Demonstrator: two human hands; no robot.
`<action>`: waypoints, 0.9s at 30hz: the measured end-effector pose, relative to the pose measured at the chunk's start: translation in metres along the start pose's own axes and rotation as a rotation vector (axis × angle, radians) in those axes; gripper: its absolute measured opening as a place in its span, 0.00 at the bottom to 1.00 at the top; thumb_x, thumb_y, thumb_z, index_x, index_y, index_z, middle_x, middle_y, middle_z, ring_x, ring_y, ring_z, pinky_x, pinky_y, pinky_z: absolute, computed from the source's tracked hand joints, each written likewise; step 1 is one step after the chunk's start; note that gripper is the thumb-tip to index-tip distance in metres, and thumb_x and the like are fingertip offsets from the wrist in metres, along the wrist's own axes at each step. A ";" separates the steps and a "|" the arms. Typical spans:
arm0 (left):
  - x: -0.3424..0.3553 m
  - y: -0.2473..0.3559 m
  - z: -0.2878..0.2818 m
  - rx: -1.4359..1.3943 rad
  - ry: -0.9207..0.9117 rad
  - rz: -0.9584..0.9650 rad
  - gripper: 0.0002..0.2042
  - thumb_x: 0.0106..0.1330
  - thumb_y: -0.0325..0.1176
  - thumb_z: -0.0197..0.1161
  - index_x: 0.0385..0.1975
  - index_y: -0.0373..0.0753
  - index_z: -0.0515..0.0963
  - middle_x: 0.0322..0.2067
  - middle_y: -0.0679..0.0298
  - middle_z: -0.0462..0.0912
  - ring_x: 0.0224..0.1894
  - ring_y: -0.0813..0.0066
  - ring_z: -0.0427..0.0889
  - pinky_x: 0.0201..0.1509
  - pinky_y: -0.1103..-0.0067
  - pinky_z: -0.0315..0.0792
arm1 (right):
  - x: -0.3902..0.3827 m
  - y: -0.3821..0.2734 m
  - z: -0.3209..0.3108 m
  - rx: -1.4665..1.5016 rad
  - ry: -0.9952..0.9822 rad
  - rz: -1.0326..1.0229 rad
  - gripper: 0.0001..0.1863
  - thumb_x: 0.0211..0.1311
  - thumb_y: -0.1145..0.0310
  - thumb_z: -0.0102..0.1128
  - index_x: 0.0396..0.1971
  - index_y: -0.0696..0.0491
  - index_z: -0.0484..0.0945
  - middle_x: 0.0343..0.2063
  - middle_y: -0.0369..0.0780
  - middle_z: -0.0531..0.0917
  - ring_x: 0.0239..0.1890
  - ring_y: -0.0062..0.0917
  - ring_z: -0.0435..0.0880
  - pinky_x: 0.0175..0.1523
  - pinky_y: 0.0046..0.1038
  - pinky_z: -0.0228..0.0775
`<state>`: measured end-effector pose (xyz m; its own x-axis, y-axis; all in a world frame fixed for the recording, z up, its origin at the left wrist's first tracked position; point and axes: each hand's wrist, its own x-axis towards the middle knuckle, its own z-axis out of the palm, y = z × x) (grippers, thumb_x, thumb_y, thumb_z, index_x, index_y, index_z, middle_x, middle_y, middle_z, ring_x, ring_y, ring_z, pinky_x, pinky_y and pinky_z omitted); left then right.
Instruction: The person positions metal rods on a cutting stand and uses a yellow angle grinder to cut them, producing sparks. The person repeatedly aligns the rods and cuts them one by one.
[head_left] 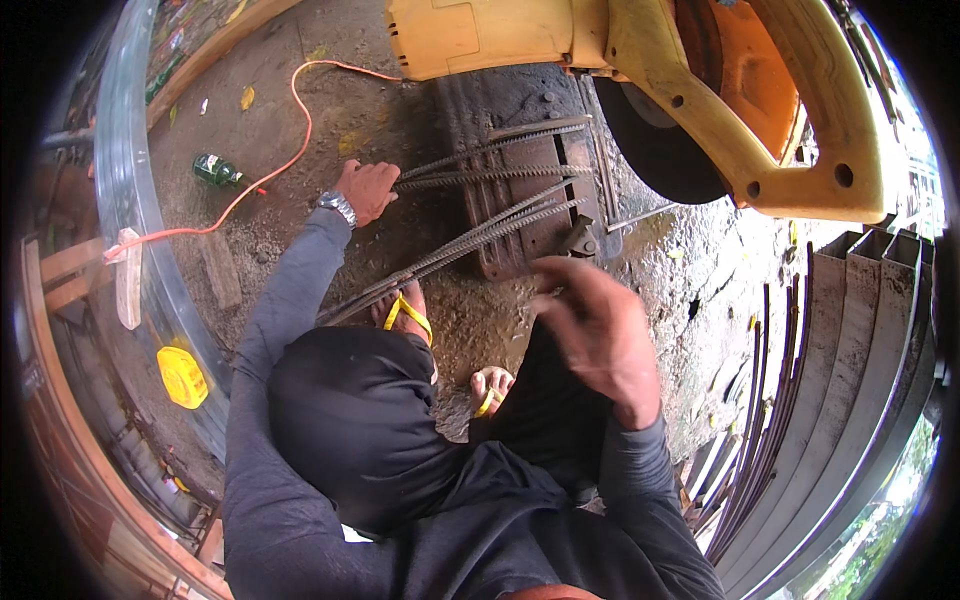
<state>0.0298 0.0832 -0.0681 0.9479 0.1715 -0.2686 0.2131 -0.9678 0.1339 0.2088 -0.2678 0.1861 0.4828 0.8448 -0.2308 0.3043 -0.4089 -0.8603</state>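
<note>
My left hand (368, 190), with a metal watch at the wrist, is closed round the near ends of some ribbed steel rebars (480, 176). Their far ends lie across the dark metal base (515, 215) of a yellow chop saw (490, 35). A second bundle of rebars (450, 250) slants from the base down past my left foot. Blurred by motion, my right hand (605, 335) hovers nearer to me than the small metal clamp (578, 240) on the base. Its fingers are curved and apart, with nothing seen in them. Above right sits the saw's dark cutting disc (655, 140).
An orange cord (298, 100) runs over the rough ground beside a green bottle (215, 170). A yellow tape measure (181, 377) sits by a long shiny metal channel (130, 190) at left. Stacked grey steel sections (835, 370) stand at right. My sandalled feet (490, 388) are close to the base.
</note>
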 end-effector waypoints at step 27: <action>0.050 0.047 -0.002 -0.240 0.044 -0.068 0.22 0.75 0.50 0.57 0.60 0.43 0.70 0.44 0.56 0.85 0.43 0.49 0.85 0.46 0.56 0.78 | 0.033 0.033 0.036 -0.171 -0.363 -0.016 0.22 0.67 0.56 0.65 0.53 0.56 0.78 0.32 0.50 0.86 0.41 0.49 0.86 0.46 0.43 0.77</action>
<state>0.0876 0.0465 -0.0736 0.9377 0.2475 -0.2440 0.3219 -0.8831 0.3413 0.2047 -0.2412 0.1334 0.1646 0.9058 -0.3903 0.4564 -0.4207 -0.7840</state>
